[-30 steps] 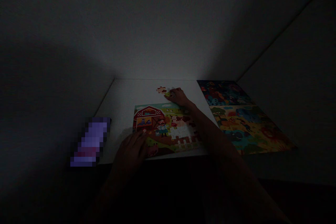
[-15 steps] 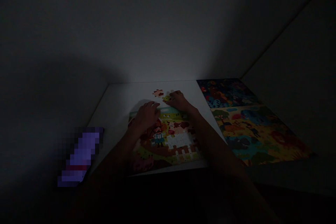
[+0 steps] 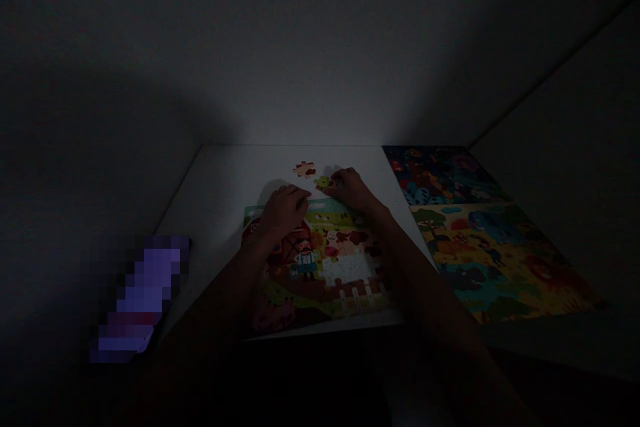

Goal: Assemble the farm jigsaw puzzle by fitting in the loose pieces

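Note:
A farm jigsaw puzzle (image 3: 330, 267) with a red barn, a farmer and a white fence lies on a white table (image 3: 230, 180) in a dim room. My left hand (image 3: 284, 211) rests flat on the puzzle's upper left, over the barn. My right hand (image 3: 351, 188) is at the puzzle's top edge, fingers touching a green puzzle piece (image 3: 323, 182). A loose reddish piece (image 3: 305, 169) lies just beyond, apart from both hands.
A large colourful animal picture sheet (image 3: 480, 240) lies to the right of the puzzle. A blurred purple object (image 3: 143, 293) sits at the table's left edge. Walls close in behind and on the right.
My left hand has moved from the puzzle's lower left corner up to the barn area near the top. My right hand has stayed at the green piece. The view has shifted slightly.

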`<state>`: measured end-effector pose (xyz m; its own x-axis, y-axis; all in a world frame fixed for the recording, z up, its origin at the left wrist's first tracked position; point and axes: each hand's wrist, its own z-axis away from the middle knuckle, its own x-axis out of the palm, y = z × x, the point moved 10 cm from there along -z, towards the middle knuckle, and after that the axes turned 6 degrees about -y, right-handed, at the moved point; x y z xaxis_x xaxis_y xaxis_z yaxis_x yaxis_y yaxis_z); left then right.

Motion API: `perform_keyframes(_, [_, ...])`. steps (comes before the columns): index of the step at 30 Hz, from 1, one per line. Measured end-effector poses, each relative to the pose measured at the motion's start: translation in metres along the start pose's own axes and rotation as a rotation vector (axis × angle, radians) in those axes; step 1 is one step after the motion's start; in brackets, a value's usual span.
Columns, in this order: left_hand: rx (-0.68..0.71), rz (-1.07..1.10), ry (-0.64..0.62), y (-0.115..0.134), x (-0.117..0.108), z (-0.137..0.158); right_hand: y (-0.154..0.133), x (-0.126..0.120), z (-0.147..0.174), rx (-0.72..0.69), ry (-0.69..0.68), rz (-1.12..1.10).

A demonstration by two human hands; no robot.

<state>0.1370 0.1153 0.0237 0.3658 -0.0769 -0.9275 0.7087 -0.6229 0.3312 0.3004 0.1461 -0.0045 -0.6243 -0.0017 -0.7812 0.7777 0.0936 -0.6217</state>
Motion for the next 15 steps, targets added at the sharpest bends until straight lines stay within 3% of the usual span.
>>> perform_keyframes(15, [0.007,-0.017,-0.017,0.001,0.002,0.000,-0.008,-0.006,0.012,-0.028,0.035,-0.247])
